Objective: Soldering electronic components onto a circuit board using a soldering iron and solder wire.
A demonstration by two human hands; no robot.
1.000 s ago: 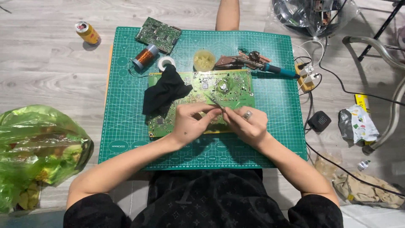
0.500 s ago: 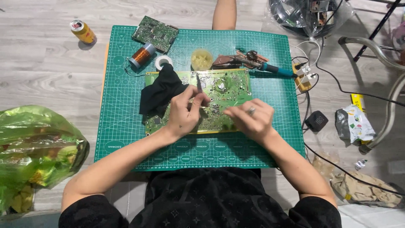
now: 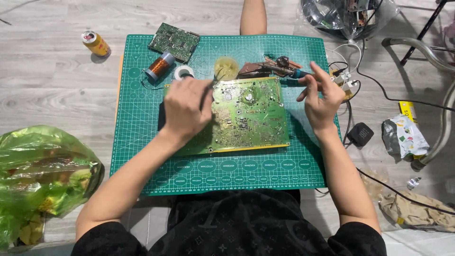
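Note:
A large green circuit board [image 3: 251, 116] lies in the middle of a green cutting mat [image 3: 137, 128]. My left hand [image 3: 186, 111] hovers over the board's left end, closed on what looks like thin tweezers [image 3: 208, 92], blurred. It hides most of a black cloth [image 3: 161, 117]. My right hand [image 3: 323, 97] is raised past the board's right edge with its fingers spread. Its fingertips are next to the teal handle of a soldering iron [image 3: 296, 73] and nothing is in its grip.
On the mat's far side are a small circuit board [image 3: 173, 40], a copper wire coil [image 3: 160, 66], a white roll [image 3: 184, 72], a round tin [image 3: 226, 68]. A drink can [image 3: 96, 43], a green plastic bag [image 3: 42, 175], cables, a black adapter [image 3: 360, 134] and another person's limb [image 3: 252, 16] surround it.
My hands have come apart. The right hand left the board and moved up and right to the soldering iron. The left hand shifted left over the black cloth.

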